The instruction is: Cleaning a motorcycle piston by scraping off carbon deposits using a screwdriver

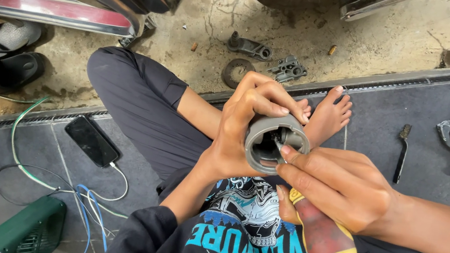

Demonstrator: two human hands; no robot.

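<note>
Left hand (240,126): wrapped tight around a grey metal cylinder (271,140), held above the lap.
Right hand (336,186): closed on a red-and-yellow screwdriver (323,235), tip inside the cylinder's open mouth.
Doing it well: brace the cylinder steady; work the tip gently.
Nearby: phone (91,140) on the floor.

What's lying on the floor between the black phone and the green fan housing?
In the head view, between the phone and the green housing lie loose cables: white, green, blue and black, tangled on the grey tiles.
</note>
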